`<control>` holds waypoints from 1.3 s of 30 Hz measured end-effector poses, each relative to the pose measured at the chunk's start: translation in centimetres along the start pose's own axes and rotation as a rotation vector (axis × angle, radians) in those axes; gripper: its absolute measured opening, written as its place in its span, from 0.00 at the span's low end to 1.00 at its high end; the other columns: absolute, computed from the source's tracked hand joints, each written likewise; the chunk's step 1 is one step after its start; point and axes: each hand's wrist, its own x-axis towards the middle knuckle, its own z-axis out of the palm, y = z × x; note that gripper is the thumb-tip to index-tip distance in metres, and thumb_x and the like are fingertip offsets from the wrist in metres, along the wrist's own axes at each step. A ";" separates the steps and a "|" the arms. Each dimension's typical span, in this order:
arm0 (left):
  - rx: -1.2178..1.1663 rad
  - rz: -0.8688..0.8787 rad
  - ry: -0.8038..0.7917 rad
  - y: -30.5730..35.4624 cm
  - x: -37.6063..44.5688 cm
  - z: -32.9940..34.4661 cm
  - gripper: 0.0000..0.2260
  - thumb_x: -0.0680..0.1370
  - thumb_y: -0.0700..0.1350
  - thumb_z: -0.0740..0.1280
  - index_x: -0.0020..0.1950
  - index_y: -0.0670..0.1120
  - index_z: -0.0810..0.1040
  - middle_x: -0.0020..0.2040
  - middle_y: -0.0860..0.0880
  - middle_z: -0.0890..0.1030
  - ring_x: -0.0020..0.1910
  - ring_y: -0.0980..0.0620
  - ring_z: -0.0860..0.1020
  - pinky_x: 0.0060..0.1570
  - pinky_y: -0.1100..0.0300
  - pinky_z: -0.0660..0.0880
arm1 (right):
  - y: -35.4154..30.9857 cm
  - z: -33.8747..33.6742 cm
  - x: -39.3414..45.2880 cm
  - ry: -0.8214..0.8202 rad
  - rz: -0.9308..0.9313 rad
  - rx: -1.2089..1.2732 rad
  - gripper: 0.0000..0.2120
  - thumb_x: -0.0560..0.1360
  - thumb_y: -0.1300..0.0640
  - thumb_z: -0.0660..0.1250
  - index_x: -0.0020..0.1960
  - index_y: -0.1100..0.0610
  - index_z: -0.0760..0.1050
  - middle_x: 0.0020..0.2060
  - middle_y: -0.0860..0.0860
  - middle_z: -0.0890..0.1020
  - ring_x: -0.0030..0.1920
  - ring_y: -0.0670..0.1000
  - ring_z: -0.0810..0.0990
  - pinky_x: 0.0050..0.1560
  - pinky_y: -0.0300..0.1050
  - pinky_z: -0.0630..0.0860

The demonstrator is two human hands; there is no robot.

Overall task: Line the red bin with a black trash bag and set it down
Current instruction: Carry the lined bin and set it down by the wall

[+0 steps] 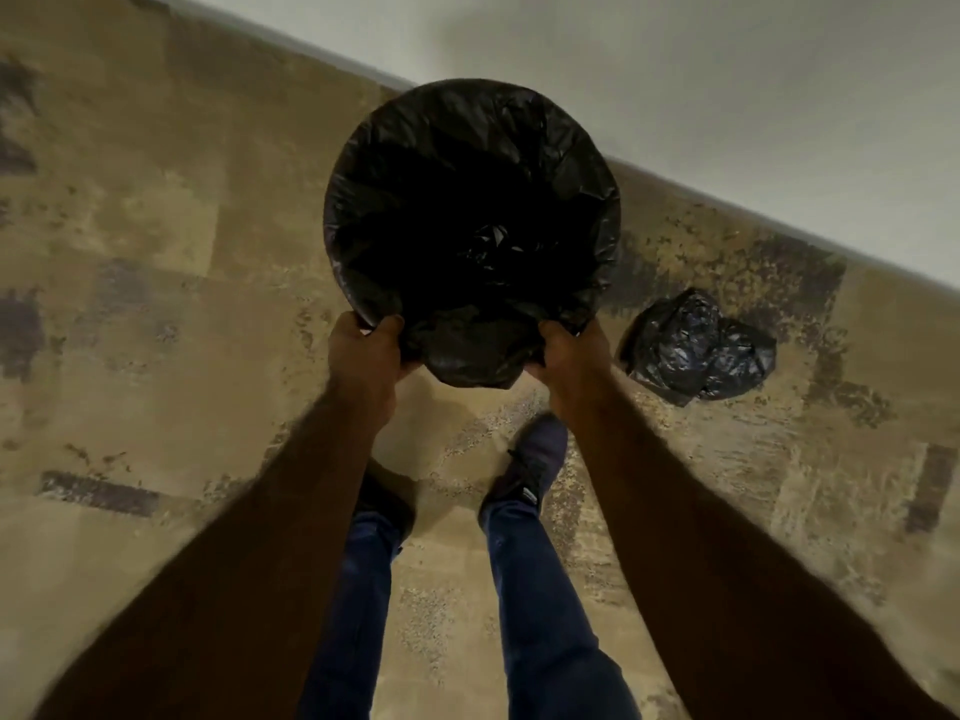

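— What is the person wearing?
— Slim dark blue denim jeans [540, 605] on both legs, and dark lace-up shoes [535, 465]; the right one shows a small pale tag at the heel.
— Any sleeves?
— None in view: both forearms are bare up to the frame edge, and the left hand [366, 356] and right hand [569, 356] wear no gloves, rings or watch.

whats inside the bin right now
Only the black trash bag lining it, with crumpled folds at the bottom. Its plastic covers the bin's walls and rim entirely, so nothing beneath it shows.
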 end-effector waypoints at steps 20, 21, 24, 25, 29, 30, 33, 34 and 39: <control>-0.425 0.058 0.225 13.4 8.2 -32.3 0.03 0.80 0.38 0.63 0.50 0.45 0.72 0.53 0.43 0.80 0.49 0.45 0.82 0.40 0.52 0.82 | 5.7 34.7 -14.9 -0.325 -0.142 -0.269 0.14 0.79 0.67 0.64 0.59 0.52 0.74 0.51 0.50 0.81 0.45 0.48 0.82 0.36 0.47 0.79; -0.452 0.069 0.234 14.2 8.8 -33.6 0.03 0.80 0.38 0.63 0.51 0.45 0.72 0.53 0.43 0.80 0.50 0.45 0.82 0.40 0.53 0.82 | 5.8 36.5 -15.4 -0.352 -0.147 -0.281 0.13 0.79 0.66 0.64 0.56 0.50 0.74 0.50 0.49 0.81 0.46 0.49 0.82 0.37 0.47 0.79; -0.514 0.110 0.261 16.7 10.9 -37.5 0.08 0.80 0.38 0.63 0.59 0.42 0.72 0.54 0.44 0.81 0.49 0.48 0.83 0.39 0.55 0.82 | 5.9 42.0 -16.7 -0.405 -0.162 -0.318 0.12 0.79 0.66 0.65 0.54 0.50 0.74 0.51 0.49 0.82 0.47 0.51 0.83 0.40 0.50 0.81; -0.530 0.118 0.264 17.5 11.3 -38.2 0.10 0.80 0.38 0.63 0.61 0.41 0.72 0.54 0.44 0.81 0.48 0.48 0.83 0.39 0.55 0.83 | 5.7 43.4 -17.0 -0.416 -0.171 -0.324 0.11 0.78 0.66 0.65 0.54 0.50 0.75 0.52 0.50 0.83 0.49 0.52 0.83 0.41 0.50 0.81; -0.630 0.148 0.287 21.5 14.8 -41.5 0.13 0.80 0.37 0.63 0.64 0.40 0.71 0.56 0.43 0.82 0.47 0.49 0.84 0.41 0.53 0.83 | 4.3 50.8 -17.8 -0.468 -0.246 -0.405 0.11 0.78 0.64 0.67 0.47 0.47 0.74 0.53 0.51 0.83 0.51 0.54 0.84 0.38 0.48 0.81; -0.652 0.147 0.299 22.6 15.7 -42.1 0.13 0.80 0.37 0.63 0.65 0.41 0.72 0.56 0.43 0.82 0.48 0.49 0.84 0.41 0.53 0.83 | 3.9 52.6 -17.9 -0.485 -0.259 -0.422 0.11 0.77 0.64 0.67 0.48 0.47 0.75 0.53 0.51 0.83 0.51 0.54 0.84 0.39 0.49 0.82; -0.683 0.146 0.340 25.8 19.2 -44.0 0.12 0.80 0.37 0.63 0.63 0.40 0.72 0.56 0.42 0.82 0.49 0.47 0.84 0.42 0.52 0.83 | 2.6 58.4 -17.5 -0.533 -0.270 -0.454 0.11 0.77 0.64 0.67 0.54 0.49 0.75 0.54 0.50 0.83 0.51 0.53 0.84 0.44 0.51 0.83; -0.694 0.150 0.344 26.9 20.4 -44.7 0.12 0.79 0.37 0.63 0.63 0.40 0.72 0.55 0.42 0.83 0.49 0.47 0.84 0.43 0.52 0.83 | 2.2 60.4 -17.4 -0.564 -0.266 -0.461 0.12 0.78 0.64 0.67 0.55 0.49 0.74 0.54 0.50 0.83 0.51 0.52 0.84 0.46 0.51 0.83; -0.686 0.154 0.391 32.5 26.4 -47.9 0.09 0.79 0.38 0.64 0.59 0.40 0.72 0.52 0.42 0.83 0.47 0.47 0.84 0.44 0.51 0.82 | 0.9 69.9 -17.0 -0.627 -0.209 -0.472 0.13 0.79 0.65 0.65 0.48 0.46 0.71 0.50 0.48 0.81 0.47 0.48 0.82 0.49 0.52 0.82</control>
